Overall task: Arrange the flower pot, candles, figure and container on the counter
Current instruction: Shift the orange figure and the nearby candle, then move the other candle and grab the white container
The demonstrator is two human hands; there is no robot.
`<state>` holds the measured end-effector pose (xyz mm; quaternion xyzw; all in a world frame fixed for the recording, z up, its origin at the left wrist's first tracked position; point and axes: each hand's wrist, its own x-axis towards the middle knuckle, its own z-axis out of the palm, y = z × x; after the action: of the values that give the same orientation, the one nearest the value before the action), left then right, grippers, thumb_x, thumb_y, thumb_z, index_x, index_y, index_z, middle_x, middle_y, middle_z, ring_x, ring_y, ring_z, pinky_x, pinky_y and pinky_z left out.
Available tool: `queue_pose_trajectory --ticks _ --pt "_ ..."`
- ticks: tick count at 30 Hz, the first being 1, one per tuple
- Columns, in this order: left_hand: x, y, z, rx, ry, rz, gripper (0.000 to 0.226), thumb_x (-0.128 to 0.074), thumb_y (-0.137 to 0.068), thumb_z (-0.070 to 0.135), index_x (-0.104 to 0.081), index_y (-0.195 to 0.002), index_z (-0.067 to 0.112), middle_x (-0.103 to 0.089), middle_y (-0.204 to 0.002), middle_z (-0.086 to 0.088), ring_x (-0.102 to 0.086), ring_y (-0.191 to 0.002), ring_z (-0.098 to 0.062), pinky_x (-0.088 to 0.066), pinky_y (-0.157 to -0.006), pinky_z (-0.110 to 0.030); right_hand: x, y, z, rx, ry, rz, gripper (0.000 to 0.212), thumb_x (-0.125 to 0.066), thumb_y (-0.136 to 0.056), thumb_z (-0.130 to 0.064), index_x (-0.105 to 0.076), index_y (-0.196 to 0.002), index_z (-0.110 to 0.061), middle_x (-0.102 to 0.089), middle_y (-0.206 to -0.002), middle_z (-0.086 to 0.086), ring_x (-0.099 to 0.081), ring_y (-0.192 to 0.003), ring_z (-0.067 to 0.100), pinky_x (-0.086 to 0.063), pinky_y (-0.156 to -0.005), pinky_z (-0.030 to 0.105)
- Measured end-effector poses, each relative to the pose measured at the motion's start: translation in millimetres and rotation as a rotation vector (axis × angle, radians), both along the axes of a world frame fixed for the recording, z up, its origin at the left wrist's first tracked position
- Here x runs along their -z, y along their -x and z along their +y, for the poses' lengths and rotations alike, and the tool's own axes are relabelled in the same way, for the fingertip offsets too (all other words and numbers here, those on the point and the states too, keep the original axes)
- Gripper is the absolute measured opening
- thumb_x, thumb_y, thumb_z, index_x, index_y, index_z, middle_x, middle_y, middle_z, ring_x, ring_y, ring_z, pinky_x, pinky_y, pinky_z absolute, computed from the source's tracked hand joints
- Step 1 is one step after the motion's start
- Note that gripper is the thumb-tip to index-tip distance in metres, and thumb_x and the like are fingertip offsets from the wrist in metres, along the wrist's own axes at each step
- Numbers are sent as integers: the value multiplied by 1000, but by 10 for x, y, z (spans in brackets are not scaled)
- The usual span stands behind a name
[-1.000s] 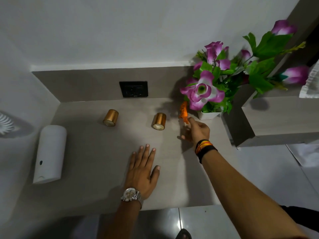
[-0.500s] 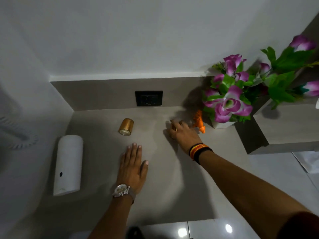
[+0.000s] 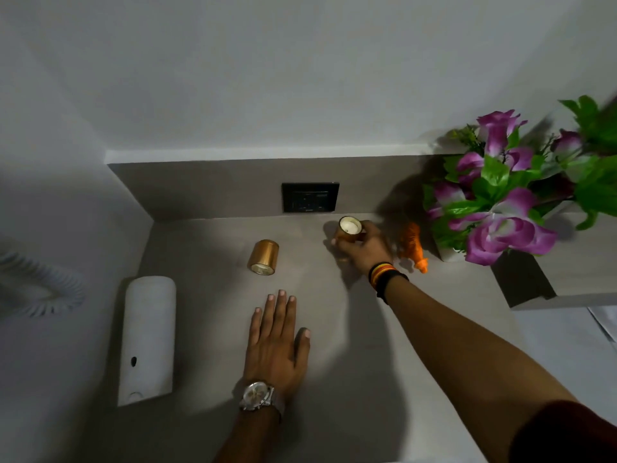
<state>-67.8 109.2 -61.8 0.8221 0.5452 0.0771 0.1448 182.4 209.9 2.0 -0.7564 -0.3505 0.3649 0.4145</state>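
Having released the orange figure (image 3: pixel 413 247) beside the flower pot (image 3: pixel 450 253), the right hand (image 3: pixel 362 250) closed around one gold candle (image 3: pixel 349 230) and tipped it upright, while the left hand (image 3: pixel 275 342) lay flat and empty on the counter (image 3: pixel 207 322).

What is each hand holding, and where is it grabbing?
The right hand grips a gold candle around its side, wax end showing. The left hand holds nothing; it lies flat on the counter.

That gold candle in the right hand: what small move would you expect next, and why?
Probably setting it down upright near the orange figure. The right hand holds one candle wax-up, off the counter, while the other candle lies on its side.
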Motion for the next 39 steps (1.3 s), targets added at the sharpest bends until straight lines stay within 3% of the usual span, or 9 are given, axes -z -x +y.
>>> queue_pose_trajectory --ticks 8,13,16,21,23,27,31,35,39 --pt "14 -3 6 2 -6 -7 69 -24 -102 50 -11 -164 22 -4 -174 2 6 -161 -16 1 -129 -45 185 77 98 47 -8 -12 63 -91 -73 -33 -61 -128 -27 -72 -124 -2 -66 -118 26 -53 -105 53" --pt "11 4 -6 -3 -8 -12 68 -20 -103 51 -7 -164 24 -1 -174 3 9 -160 -14 0 -130 -45 104 285 -254 67 11 -62 76 -82 -86 -30 -40 -149 -25 -56 -146 6 -57 -132 30 -48 -113 49" --pt "-13 -8 -4 2 3 -6 68 -15 -103 52 -4 -164 25 1 -174 4 11 -160 -14 0 -131 -46 177 598 -967 -83 -61 -372 62 -60 -99 -45 -35 -153 -30 -45 -157 4 -48 -140 26 -39 -119 45" --pt "-69 -7 -16 25 25 43 68 -14 -104 50 -2 -164 23 4 -174 1 11 -160 -18 3 -131 -45 469 861 -1607 -379 54 -767 73 -29 -105 -60 -18 -165 -21 -13 -175 6 -9 -162 27 -6 -130 51" --pt "-95 -31 -7 -37 40 -69 67 -24 -106 48 -7 -165 20 -2 -174 -2 2 -161 -21 -4 -132 -45 548 873 -1688 -421 100 -805 75 -23 -105 -62 -15 -166 -20 -8 -175 7 -2 -162 26 2 -130 52" --pt "-257 -111 268 -534 75 -451 86 -64 -95 44 -19 -162 16 -25 -169 -16 -26 -155 -36 -31 -123 -57 611 869 -1747 -435 84 -862 75 -20 -105 -62 -21 -165 -17 -15 -174 9 -6 -162 27 1 -130 53" --pt "-438 -205 826 -704 28 -406 107 -85 -71 55 -35 -154 10 -45 -154 -20 -44 -140 -41 -40 -115 -55 629 856 -1725 -427 74 -863 75 -21 -105 -63 -24 -164 -18 -17 -174 8 -7 -162 27 0 -130 53" --pt "-482 -251 1145 -643 58 -273 64 -79 -77 55 -66 -121 10 -68 -120 -18 -62 -114 -41 -51 -101 -51 648 855 -1725 -411 63 -861 75 -24 -104 -62 -28 -163 -17 -21 -173 9 -11 -162 28 -4 -130 54" --pt "-569 -223 1195 -630 91 -427 24 -72 -83 33 -71 -93 11 -74 -89 -16 -70 -86 -39 -60 -83 -48 641 855 -1726 -416 70 -864 75 -23 -104 -62 -27 -163 -17 -21 -173 9 -11 -162 28 -6 -130 54"
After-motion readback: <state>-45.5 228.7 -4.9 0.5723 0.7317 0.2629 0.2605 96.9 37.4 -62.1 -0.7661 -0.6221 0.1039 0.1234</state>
